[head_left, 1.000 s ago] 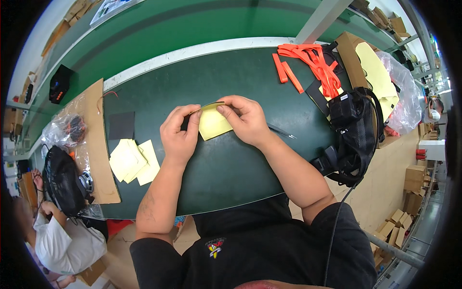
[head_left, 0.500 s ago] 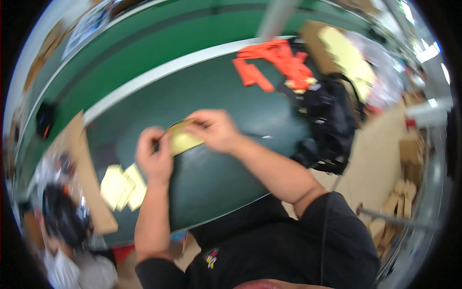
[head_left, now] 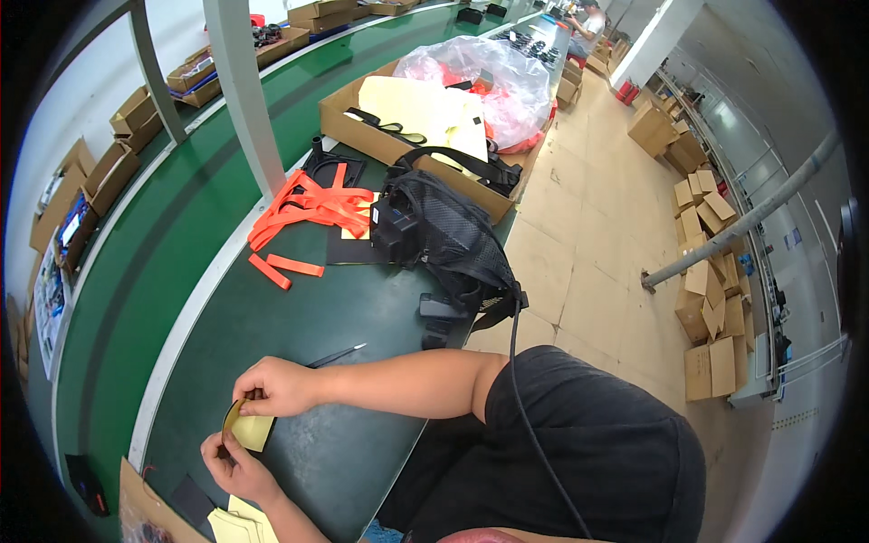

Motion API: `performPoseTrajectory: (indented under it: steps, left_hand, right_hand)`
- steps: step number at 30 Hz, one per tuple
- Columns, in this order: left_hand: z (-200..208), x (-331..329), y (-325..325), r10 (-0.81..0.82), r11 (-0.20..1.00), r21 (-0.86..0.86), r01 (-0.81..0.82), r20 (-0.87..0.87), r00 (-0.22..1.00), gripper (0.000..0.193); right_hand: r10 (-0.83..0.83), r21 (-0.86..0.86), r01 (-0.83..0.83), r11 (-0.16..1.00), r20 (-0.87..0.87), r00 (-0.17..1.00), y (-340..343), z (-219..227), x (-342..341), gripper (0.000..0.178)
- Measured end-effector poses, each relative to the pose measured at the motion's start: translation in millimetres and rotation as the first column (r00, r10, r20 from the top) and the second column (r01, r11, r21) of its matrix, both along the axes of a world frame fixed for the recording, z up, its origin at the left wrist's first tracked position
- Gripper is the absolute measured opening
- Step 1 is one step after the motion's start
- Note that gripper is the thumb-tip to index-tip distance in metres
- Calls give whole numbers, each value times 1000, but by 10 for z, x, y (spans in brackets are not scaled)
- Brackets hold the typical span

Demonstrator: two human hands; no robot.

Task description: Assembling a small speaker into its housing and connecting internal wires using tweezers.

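Observation:
My left hand [head_left: 233,469] and my right hand [head_left: 279,387] pinch a small yellow sheet with a dark edge [head_left: 253,434] between them, over the dark green tabletop [head_left: 344,452]. Its upper left side is bent in a curve, and fingers cover part of it. Just beyond my right wrist lie slim tweezers [head_left: 337,356] with a bright tip. Near my left forearm is a loose pile of yellow sheets [head_left: 237,525], with a flat black piece [head_left: 192,500] beside it.
Orange strips [head_left: 312,206] lie farther up the table, against a black mesh backpack [head_left: 445,237]. Behind it stands a carton [head_left: 348,127] with yellow sheets and clear plastic. A grey post [head_left: 243,100] rises at the table's far edge. Cartons [head_left: 711,299] are stacked across the aisle.
The view has swung to the right, so the hands now appear lower left and more of the aisle shows. Both hands still hold the yellow sheet.

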State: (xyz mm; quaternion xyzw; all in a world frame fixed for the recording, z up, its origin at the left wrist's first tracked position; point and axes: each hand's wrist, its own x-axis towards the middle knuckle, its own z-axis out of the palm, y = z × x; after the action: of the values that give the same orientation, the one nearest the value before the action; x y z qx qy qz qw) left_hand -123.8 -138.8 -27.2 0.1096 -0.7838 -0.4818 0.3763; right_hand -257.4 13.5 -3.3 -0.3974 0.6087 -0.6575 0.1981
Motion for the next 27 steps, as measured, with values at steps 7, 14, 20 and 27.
performPoseTrajectory:
  steps: [7,14,20,27]
  left_hand:
    - [62,-23,26,110,991,79,-107,-28,994,8]
    - [136,-106,109,103,977,-182,-108,-35,994,13]
    - [338,-26,133,92,985,-135,-104,-94,991,12]
    - [322,23,144,97,990,-99,-102,-51,994,14]
  right_hand:
    - [7,-76,-5,997,25,1000,-68,-26,-7,13]
    - [-5,43,-3,999,192,981,-22,-74,-15,21]
    - [31,-39,-21,999,293,956,-64,-72,62,10]
    - [47,-22,-43,999,301,952,-60,-49,49,15]
